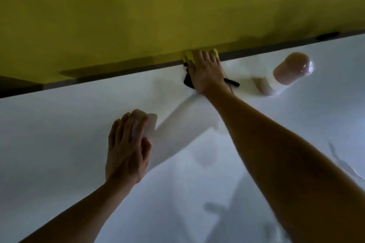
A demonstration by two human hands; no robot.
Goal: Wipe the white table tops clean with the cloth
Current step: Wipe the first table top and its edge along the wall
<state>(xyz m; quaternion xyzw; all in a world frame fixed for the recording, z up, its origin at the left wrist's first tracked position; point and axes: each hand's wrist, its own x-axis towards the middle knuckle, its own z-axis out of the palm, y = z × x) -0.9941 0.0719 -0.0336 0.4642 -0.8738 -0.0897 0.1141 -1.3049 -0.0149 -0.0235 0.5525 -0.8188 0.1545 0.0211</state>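
Observation:
A glossy white table top (59, 144) fills the lower part of the head view. My right hand (207, 73) lies flat at the table's far edge, pressing down a yellow cloth (188, 56) with a black trim. Most of the cloth is hidden under the palm; yellow shows past the fingertips and black at the sides. My left hand (128, 148) rests palm down on the bare table nearer to me, fingers spread, holding nothing.
A yellow wall (138, 16) rises right behind the table's far edge, with a dark gap (118, 73) between them. Bright reflections of the arms and hands show in the glossy surface. A small dark object (328, 36) sits at the far right edge.

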